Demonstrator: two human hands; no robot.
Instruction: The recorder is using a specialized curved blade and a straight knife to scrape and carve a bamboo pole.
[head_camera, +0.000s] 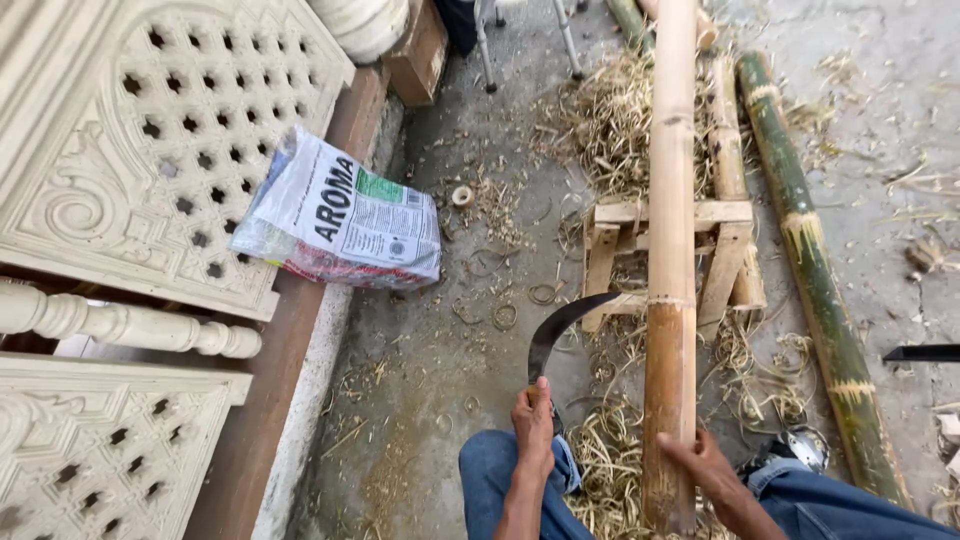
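Two hands work close to one long peeled bamboo pole (670, 300), and that closeness is the main risk; the right hand (700, 462) is wrapped around the pole's near end, just above the knees in blue jeans (520, 490), while the left hand (533, 425) is closed on the handle of a curved dark blade (560, 325) just left of the pole; the blade's tip arcs toward the pole a little beyond the right hand, so a slip or a glancing stroke along the smooth surface could, I judge, run the edge back toward those fingers or the knees; the pole is round and rests farther on across a small wooden trestle (665, 250), so it could roll or skid sideways under a hard pull if the grip loosens; loose shavings (610, 450) lie heaped on the concrete floor (430, 340) around the pole's near end and beyond the trestle, likely poor footing; right of the pole a green bamboo stalk (815, 280) lies on the floor, something to trip over; well left of the pole a printed sack (340, 215) leans by carved cream panels (150, 140), out of harm's way
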